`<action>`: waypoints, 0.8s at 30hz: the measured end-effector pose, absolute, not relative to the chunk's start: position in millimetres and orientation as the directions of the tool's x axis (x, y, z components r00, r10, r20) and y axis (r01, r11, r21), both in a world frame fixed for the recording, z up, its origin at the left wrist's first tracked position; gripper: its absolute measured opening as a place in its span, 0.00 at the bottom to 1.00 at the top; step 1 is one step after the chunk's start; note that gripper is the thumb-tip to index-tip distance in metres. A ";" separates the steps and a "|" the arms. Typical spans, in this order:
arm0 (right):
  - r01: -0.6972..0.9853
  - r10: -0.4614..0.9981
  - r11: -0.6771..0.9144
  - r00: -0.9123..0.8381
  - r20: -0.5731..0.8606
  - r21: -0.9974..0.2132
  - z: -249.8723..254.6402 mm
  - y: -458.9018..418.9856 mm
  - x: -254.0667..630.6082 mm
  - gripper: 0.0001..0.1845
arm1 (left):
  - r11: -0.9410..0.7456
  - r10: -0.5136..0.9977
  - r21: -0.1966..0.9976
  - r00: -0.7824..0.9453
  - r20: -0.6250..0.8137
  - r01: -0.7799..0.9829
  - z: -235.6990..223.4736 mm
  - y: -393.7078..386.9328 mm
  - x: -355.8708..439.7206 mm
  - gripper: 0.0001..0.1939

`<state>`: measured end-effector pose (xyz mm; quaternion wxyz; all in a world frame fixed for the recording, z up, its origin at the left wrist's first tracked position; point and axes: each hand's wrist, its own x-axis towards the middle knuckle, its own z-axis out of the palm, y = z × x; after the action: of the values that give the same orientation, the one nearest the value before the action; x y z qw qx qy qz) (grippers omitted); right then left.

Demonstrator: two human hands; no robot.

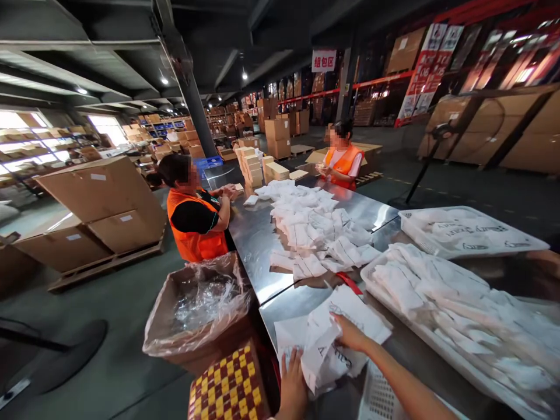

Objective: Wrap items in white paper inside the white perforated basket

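White bags (345, 306) with black printed lettering lie in a loose stack on the near end of the metal table. My right hand (350, 335) pinches the folded top bag (321, 344), whose edge stands raised. At the near left edge of the same stack is my left hand (292, 379), its fingers stretched out against the white material and its thumb not clearly seen. Beyond both hands, a large heap of similar filled white bags (306, 224) covers the middle of the table.
White plastic baskets (371, 280) of bags stand at the right. A plastic-lined carton (196, 344) and a checkered seat (225, 388) are at the left. Two co-workers in orange vests (192, 224) work at the metal table (251, 245), near small boxes (276, 171).
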<state>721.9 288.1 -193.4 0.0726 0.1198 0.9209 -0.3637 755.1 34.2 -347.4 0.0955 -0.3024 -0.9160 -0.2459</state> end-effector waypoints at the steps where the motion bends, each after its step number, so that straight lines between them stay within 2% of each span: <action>1: 0.280 0.170 0.705 -0.959 -0.228 -0.652 -199.6 284.6 720.5 0.23 | 0.705 0.504 0.386 -0.803 0.317 0.595 -342.3 32.9 756.8 0.29; 3: 0.266 0.157 0.705 -0.962 -0.222 -0.657 -203.6 282.3 715.8 0.10 | 0.747 0.501 0.364 -0.831 0.244 0.557 -333.2 27.2 759.9 0.33; 5: 0.209 0.121 0.709 -0.977 -0.175 -0.674 -196.0 287.0 709.6 0.07 | 0.792 0.476 0.357 -0.867 0.148 0.496 -326.3 18.0 762.0 0.36; 6: 0.169 0.105 0.710 -0.985 -0.135 -0.684 -188.9 291.6 707.0 0.07 | 0.795 0.464 0.376 -0.876 0.130 0.476 -323.8 12.8 762.6 0.34; 10: 0.017 0.102 0.730 -0.991 0.084 -0.684 -160.5 318.4 710.3 0.16 | 0.691 0.372 0.555 -0.886 0.275 0.463 -317.2 -5.3 761.5 0.17; 13: -0.101 0.067 0.778 -0.968 0.242 -0.620 -158.7 343.4 730.1 0.15 | 0.597 0.300 0.652 -0.884 0.359 0.468 -310.1 -16.7 756.0 0.14; 15: -0.127 0.061 0.793 -0.957 0.285 -0.595 -167.7 361.8 746.0 0.14 | 0.570 0.260 0.678 -0.884 0.388 0.465 -302.2 -26.3 750.0 0.14; 17: -0.068 0.066 0.803 -0.977 0.203 -0.592 -179.9 379.8 759.4 0.15 | 0.576 0.242 0.667 -0.878 0.412 0.472 -290.8 -37.6 742.5 0.15; 21: 0.173 0.080 0.829 -0.978 -0.194 -0.531 -195.9 401.0 772.3 0.19 | 0.565 0.388 0.563 -0.796 0.464 0.603 -260.4 -55.2 725.7 0.13; 22: 0.220 0.107 0.830 -0.965 -0.241 -0.512 -196.9 400.5 772.7 0.20 | 0.540 0.445 0.524 -0.752 0.486 0.659 -252.9 -56.7 721.8 0.13; 24: 0.287 0.185 0.828 -0.951 -0.247 -0.482 -196.7 390.3 769.8 0.18 | 0.471 0.551 0.419 -0.630 0.548 0.776 -240.2 -56.2 714.9 0.13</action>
<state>769.8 390.3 -196.7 0.0952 0.1240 0.9513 -0.2658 714.9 -56.2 -240.2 0.1710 -0.3949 -0.8403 -0.3298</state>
